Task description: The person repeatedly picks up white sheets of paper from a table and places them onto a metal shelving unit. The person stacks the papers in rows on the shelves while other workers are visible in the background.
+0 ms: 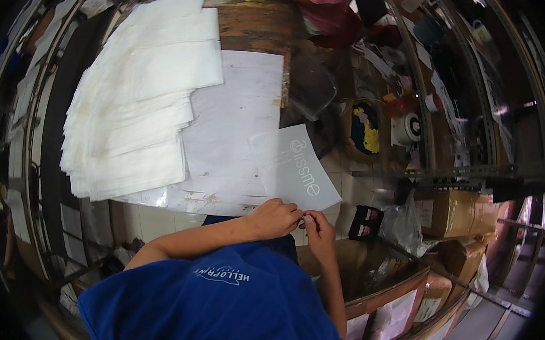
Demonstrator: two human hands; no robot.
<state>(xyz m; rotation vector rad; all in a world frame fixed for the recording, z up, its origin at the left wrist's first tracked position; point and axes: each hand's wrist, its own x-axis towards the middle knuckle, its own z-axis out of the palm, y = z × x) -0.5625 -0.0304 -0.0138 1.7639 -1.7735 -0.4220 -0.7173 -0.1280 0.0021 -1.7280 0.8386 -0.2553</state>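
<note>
A thin grey sheet (307, 172) with white lettering sticks out over the table's right edge. Its left part looks see-through, so I cannot tell whether it is a flat sheet or a bag. At its near edge my left hand (274, 219) has its fingers closed in a pinch. Close beside it, almost touching, my right hand (320, 231) also pinches near the sheet's lower corner. The fingertips partly hide the edge between them. On the left of the table, many whitish thin sheets (137, 116) lie fanned out in overlapping piles.
The table (237, 136) has a white, scuffed covering and bare wood at its far end. A person in a pink top (325, 6) is beyond it. Shelving (499, 91) and cardboard boxes (452, 214) stand at the right. A wooden-edged bin (391, 279) is by my right arm.
</note>
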